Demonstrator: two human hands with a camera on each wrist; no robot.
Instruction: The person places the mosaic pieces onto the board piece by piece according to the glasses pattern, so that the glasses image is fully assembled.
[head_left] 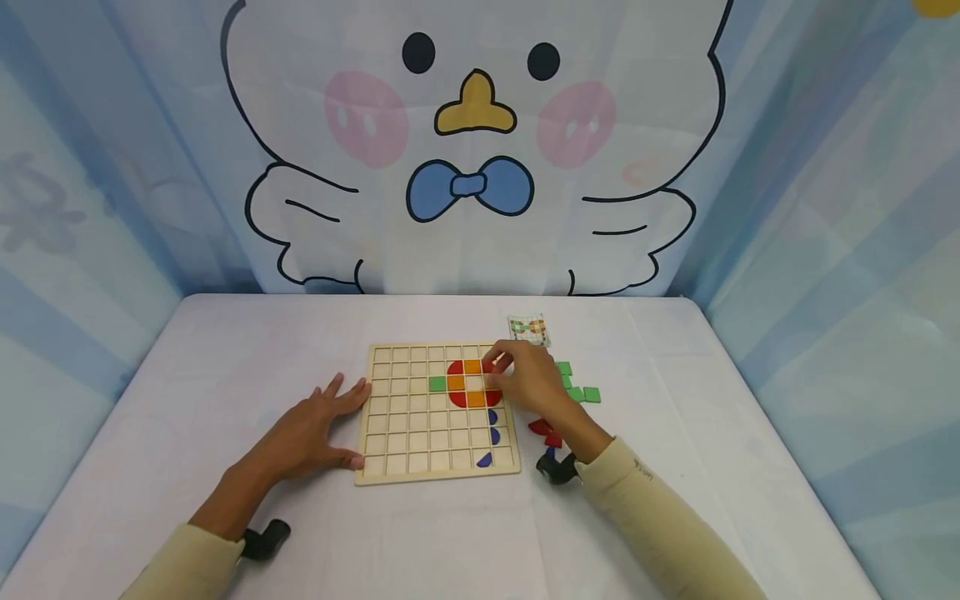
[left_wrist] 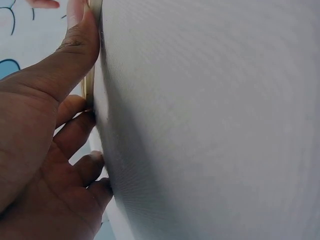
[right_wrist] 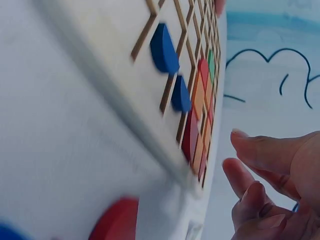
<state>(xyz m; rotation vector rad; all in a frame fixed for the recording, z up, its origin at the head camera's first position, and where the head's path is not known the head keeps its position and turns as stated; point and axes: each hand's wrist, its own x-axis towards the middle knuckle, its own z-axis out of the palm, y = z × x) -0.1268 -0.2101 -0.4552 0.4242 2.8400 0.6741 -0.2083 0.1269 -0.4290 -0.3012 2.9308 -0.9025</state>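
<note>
A wooden grid board (head_left: 405,442) lies on the table. My left hand (head_left: 303,437) rests at its left edge, thumb near the lower corner, fingers spread; the left wrist view shows the thumb (left_wrist: 80,45) against the rim. Over the board's upper right is my right hand (head_left: 528,375), with thumb and forefinger apart and nothing visible between them in the right wrist view (right_wrist: 270,175). Below its fingertips, red rounded pieces (head_left: 457,400) and orange squares (head_left: 476,399) form a ring, partly hidden. A green square (head_left: 437,384) adjoins it. Three blue pieces (head_left: 495,436) lie lower right.
Right of the board lie loose green squares (head_left: 592,395), red pieces (head_left: 540,427) and a partly hidden blue piece (head_left: 551,452). A small patterned card (head_left: 528,328) is behind the board. A printed curtain (head_left: 472,250) stands at the table's back edge.
</note>
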